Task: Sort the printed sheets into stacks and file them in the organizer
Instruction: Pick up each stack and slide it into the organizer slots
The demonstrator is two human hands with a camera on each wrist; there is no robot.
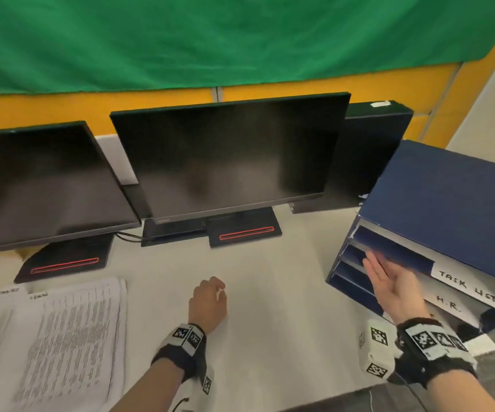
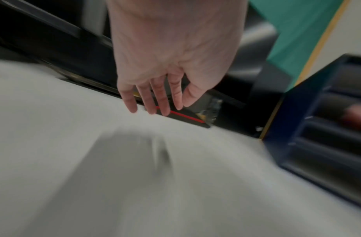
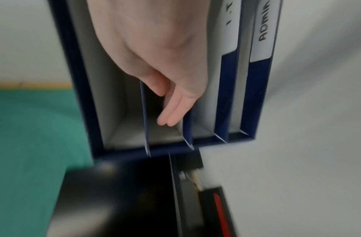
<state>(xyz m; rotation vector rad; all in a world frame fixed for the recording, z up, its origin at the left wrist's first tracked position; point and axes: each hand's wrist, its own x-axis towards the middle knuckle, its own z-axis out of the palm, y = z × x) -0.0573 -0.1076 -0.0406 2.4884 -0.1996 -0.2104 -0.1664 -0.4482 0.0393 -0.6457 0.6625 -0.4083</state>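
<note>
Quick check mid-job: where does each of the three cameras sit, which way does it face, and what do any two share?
Head: worn on the head, looking forward and down at the desk, printed sheets, both forearms.
Left wrist: along the left hand, empty above the desk.
Right wrist: along the right hand, fingers straight inside the organizer.
Shared: the organizer and the red-striped monitor stand show in all three.

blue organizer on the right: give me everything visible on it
The organizer is a dark blue box, cardboard by the look, with pale grey inner walls and stacked horizontal slots open at the front. White handwritten tabs read TASK LIST, H.R. and, in the right wrist view, ADMIN. It stands on the white desk right of the monitors. The right hand reaches flat into an upper slot.
</note>
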